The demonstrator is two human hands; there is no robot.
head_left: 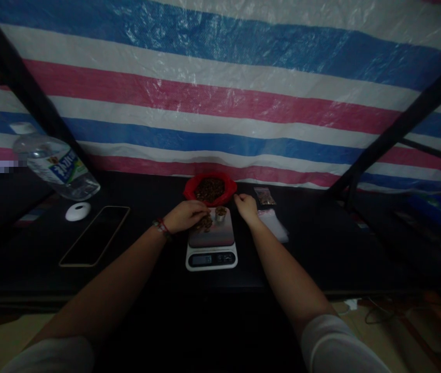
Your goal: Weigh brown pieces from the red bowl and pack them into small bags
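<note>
Head view lets us see the left hand (184, 215) with fingers close together at the brown pieces (204, 224) on the scale (211, 241), beside the small cup (220, 217); whether its grip holds any, we cannot tell. The right hand (246, 207) has fingers curled near the red bag (226, 196), and its grip also we cannot judge. Farther out on the worktop (313, 243) we find clear bags (276, 227), the phone (95, 236) and the bottle (59, 165).

Dim head view, forward-down, seemingly close
</note>
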